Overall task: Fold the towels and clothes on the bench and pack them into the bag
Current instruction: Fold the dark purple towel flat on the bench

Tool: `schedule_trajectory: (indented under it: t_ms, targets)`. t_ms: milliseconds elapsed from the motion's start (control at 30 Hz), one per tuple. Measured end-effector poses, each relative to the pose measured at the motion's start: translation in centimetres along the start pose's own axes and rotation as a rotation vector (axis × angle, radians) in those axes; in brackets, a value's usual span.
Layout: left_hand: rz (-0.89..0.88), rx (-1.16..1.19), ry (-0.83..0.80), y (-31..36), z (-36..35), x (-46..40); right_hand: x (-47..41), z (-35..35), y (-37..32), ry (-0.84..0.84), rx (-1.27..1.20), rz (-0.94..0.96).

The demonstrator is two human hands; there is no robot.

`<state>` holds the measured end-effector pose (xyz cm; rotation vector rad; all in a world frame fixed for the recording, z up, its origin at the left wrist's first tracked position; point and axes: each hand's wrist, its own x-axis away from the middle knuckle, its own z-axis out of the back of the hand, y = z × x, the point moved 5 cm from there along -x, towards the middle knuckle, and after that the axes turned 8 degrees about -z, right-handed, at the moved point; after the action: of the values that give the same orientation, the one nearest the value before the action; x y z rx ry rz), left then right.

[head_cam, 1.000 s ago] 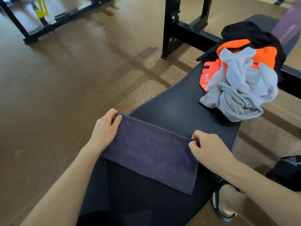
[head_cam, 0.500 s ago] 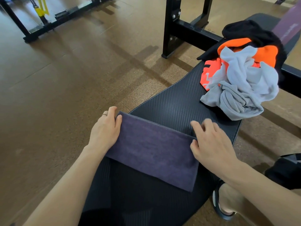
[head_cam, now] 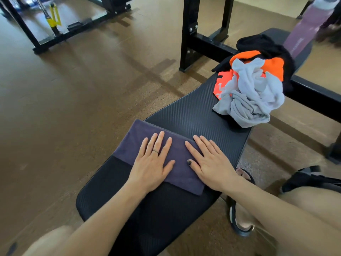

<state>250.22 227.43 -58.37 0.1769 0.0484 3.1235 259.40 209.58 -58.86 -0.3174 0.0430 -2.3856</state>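
Far left, black rack frame (head_cam: 27, 32) on brown floor (head_cam: 64, 108), a yellow clip (head_cam: 52, 18) on it. Folded dark purple towel (head_cam: 136, 141) lies across the near end of the black bench (head_cam: 193, 117). Left hand (head_cam: 151, 163) flat on the towel's middle, fingers straight and spread, palm down, ring on one finger. Right hand (head_cam: 212, 161) flat too, fingers straight, resting on the towel's right end with fingertips reaching onto the bench pad. Farther right, a crumpled pile on the bench, well apart from the towel: grey garment (head_cam: 252, 100) on top, orange garment (head_cam: 221, 84) under it with black lettering, partly hidden, can't read; black garment (head_cam: 263, 45) behind. Mauve item (head_cam: 304, 26) at top right carries faint print, too blurred to read. Black sandal (head_cam: 238, 224) on the floor beside the bench. No brand legible anywhere.
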Motion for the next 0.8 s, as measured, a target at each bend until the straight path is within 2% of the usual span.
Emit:
schedule_trajectory:
  t_ms: [167, 333, 433, 567, 700, 800]
  targets:
    - [-0.271, 0.022, -0.033, 6.9, 1.7, 5.2, 4.6, -0.4, -1.0, -0.005, 0.024, -0.108]
    - [-0.341, -0.093, -0.105, 10.4, 0.8, 10.8, 10.6, -1.1, -2.2, -0.006, -0.014, -0.177]
    - [-0.294, -0.177, -0.094, 11.4, -0.2, 12.4, 12.7, -0.7, -2.7, -0.104, -0.037, -0.102]
    - [-0.269, -0.242, 0.011, 13.0, -0.9, 13.2, 13.2, -0.7, -2.0, -0.146, 0.088, 0.025]
    - [-0.252, -0.231, 0.054, 13.2, -0.8, 13.7, 11.9, -0.3, -1.3, -0.005, 0.297, 0.243]
    - [-0.245, -0.150, 0.097, 12.7, -0.8, 14.0, 11.6, 0.3, -1.7, 0.095, 0.275, 0.405]
